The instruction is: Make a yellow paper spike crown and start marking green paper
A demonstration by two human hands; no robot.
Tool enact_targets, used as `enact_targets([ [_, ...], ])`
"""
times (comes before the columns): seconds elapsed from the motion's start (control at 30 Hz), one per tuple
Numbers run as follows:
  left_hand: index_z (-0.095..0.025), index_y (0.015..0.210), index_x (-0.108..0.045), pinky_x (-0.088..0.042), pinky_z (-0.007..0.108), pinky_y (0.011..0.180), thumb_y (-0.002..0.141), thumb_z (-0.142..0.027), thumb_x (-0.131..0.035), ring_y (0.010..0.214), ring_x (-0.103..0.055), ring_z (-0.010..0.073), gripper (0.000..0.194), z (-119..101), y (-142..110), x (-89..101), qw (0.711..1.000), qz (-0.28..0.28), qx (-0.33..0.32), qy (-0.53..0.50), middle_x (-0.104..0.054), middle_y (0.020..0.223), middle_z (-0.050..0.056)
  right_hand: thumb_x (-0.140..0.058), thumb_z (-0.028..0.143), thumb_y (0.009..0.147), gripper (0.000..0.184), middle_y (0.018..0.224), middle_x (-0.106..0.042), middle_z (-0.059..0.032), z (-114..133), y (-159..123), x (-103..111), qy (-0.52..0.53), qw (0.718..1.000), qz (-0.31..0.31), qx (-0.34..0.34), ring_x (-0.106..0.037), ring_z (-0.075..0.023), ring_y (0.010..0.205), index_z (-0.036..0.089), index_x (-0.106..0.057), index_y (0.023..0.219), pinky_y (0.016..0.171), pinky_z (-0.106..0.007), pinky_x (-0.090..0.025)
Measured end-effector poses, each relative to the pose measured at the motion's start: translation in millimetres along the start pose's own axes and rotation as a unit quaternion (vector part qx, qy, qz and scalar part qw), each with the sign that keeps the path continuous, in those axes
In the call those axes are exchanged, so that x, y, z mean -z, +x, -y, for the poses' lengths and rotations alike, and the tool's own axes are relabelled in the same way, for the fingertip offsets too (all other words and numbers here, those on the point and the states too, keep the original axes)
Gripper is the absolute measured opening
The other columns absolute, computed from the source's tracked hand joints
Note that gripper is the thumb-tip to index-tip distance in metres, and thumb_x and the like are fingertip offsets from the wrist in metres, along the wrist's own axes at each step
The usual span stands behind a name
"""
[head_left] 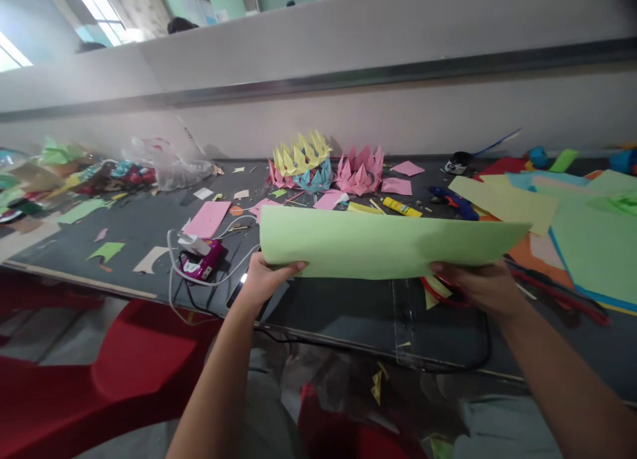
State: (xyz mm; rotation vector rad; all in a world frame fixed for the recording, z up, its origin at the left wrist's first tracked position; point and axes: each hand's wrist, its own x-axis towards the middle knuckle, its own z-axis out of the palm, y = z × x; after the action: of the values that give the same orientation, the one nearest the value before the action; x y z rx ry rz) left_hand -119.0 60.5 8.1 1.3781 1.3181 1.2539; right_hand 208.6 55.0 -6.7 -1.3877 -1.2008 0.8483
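Observation:
A light green sheet of paper (378, 243), curved over along its length, is held up above the dark table. My left hand (266, 276) grips its lower left edge, thumb on the near face and fingers hidden behind. At the lower right edge my right hand (480, 280) pinches it the same way. Beneath my right hand lies something with red handles (440, 290), partly covered, perhaps scissors. Behind the sheet stand folded paper crowns: a yellow one (301, 152), a blue one (316, 175) and a pink one (361, 170). A yellow glue stick (401, 207) lies just beyond the sheet.
Coloured paper sheets (597, 240) are piled at the right. A purple power adapter (205, 260) with white cables sits left of my left hand, near a phone (239, 286). A blue glue gun (454, 201) lies behind. Red chairs (149, 353) stand along the front edge.

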Motion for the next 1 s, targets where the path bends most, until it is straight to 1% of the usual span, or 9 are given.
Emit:
enact_targets([
  [0.07, -0.012, 0.068, -0.071, -0.055, 0.030, 0.064, 0.050, -0.027, -0.079, 0.067, -0.065, 0.0210, 0.025, 0, -1, 0.8, 0.999, -0.012, -0.035, 0.007, -0.071, 0.075, 0.007, -0.078, 0.032, 0.040, 0.026, 0.071, -0.070, -0.0028, 4, -2, 4, -0.019, 1.000, -0.004, -0.023, -0.063, -0.0207, 0.064, 0.021, -0.066, 0.060, 0.066, -0.035, -0.054],
  [0.13, -0.011, 0.072, -0.071, -0.055, 0.030, 0.067, 0.050, -0.027, -0.079, 0.071, -0.066, 0.0219, 0.028, 1, -2, 1.5, 0.999, -0.008, -0.046, 0.008, -0.071, 0.079, 0.007, -0.078, 0.032, 0.038, 0.025, 0.068, -0.070, -0.0029, 6, -1, 8, -0.039, 0.998, 0.006, -0.048, -0.063, -0.0220, 0.065, 0.020, -0.066, 0.057, 0.066, -0.034, -0.054],
  [0.2, -0.011, 0.078, -0.070, -0.055, 0.030, 0.069, 0.050, -0.026, -0.079, 0.075, -0.066, 0.0224, 0.033, 3, -1, 0.9, 0.999, 0.006, -0.039, 0.006, -0.071, 0.084, 0.008, -0.079, 0.033, 0.038, 0.028, 0.069, -0.070, -0.0035, 2, 1, 9, -0.043, 0.997, 0.017, -0.068, -0.063, -0.0224, 0.066, 0.020, -0.067, 0.059, 0.064, -0.034, -0.054],
  [0.3, -0.011, 0.087, -0.069, -0.055, 0.031, 0.072, 0.051, -0.027, -0.079, 0.080, -0.065, 0.0227, 0.041, 5, 0, -3.4, 1.000, 0.020, -0.021, 0.001, -0.071, 0.090, 0.009, -0.080, 0.034, 0.042, 0.035, 0.077, -0.071, -0.0043, -11, 5, 9, -0.006, 0.996, 0.026, -0.085, -0.063, -0.0203, 0.066, 0.018, -0.068, 0.070, 0.064, -0.032, -0.053],
  [0.37, -0.011, 0.087, -0.069, -0.055, 0.032, 0.072, 0.053, -0.029, -0.078, 0.081, -0.065, 0.0228, 0.040, 5, 1, -7.3, 1.000, 0.009, -0.009, 0.002, -0.071, 0.091, 0.009, -0.080, 0.034, 0.044, 0.037, 0.081, -0.071, -0.0045, -18, 8, 7, 0.026, 0.995, 0.036, -0.089, -0.062, -0.0185, 0.067, 0.018, -0.068, 0.075, 0.066, -0.031, -0.053],
  [0.47, -0.011, 0.084, -0.069, -0.055, 0.032, 0.071, 0.054, -0.030, -0.078, 0.079, -0.065, 0.0226, 0.037, 5, 2, -11.4, 1.000, -0.018, -0.004, 0.003, -0.071, 0.089, 0.010, -0.080, 0.037, 0.044, 0.036, 0.081, -0.071, -0.0040, -22, 9, 5, 0.062, 0.992, 0.058, -0.094, -0.063, -0.0173, 0.068, 0.019, -0.069, 0.073, 0.072, -0.032, -0.053],
  [0.63, -0.012, 0.085, -0.069, -0.055, 0.032, 0.072, 0.052, -0.030, -0.079, 0.080, -0.065, 0.0230, 0.038, 4, 2, -11.2, 1.000, -0.023, -0.018, -0.006, -0.071, 0.090, 0.010, -0.081, 0.042, 0.043, 0.036, 0.076, -0.071, -0.0017, -18, 8, 4, 0.081, 0.993, 0.055, -0.072, -0.063, -0.0173, 0.066, 0.022, -0.068, 0.069, 0.073, -0.035, -0.054],
  [0.83, -0.012, 0.086, -0.069, -0.055, 0.034, 0.076, 0.051, -0.032, -0.079, 0.083, -0.065, 0.0241, 0.041, 2, 3, -9.5, 0.999, -0.051, -0.002, 0.016, -0.070, 0.092, 0.010, -0.080, 0.043, 0.047, 0.035, 0.081, -0.071, -0.0019, -21, 11, 2, 0.077, 0.994, 0.071, -0.044, -0.065, -0.0200, 0.069, 0.025, -0.068, 0.074, 0.074, -0.037, -0.054],
  [1.0, -0.011, 0.084, -0.069, -0.056, 0.037, 0.074, 0.046, -0.033, -0.081, 0.081, -0.066, 0.0260, 0.045, 5, 8, -9.0, 0.997, -0.070, 0.018, 0.027, -0.071, 0.090, 0.011, -0.078, 0.045, 0.050, 0.032, 0.079, -0.072, -0.0036, -20, 13, 0, 0.056, 0.995, 0.085, -0.015, -0.066, -0.0205, 0.069, 0.023, -0.069, 0.071, 0.076, -0.039, -0.054],
])
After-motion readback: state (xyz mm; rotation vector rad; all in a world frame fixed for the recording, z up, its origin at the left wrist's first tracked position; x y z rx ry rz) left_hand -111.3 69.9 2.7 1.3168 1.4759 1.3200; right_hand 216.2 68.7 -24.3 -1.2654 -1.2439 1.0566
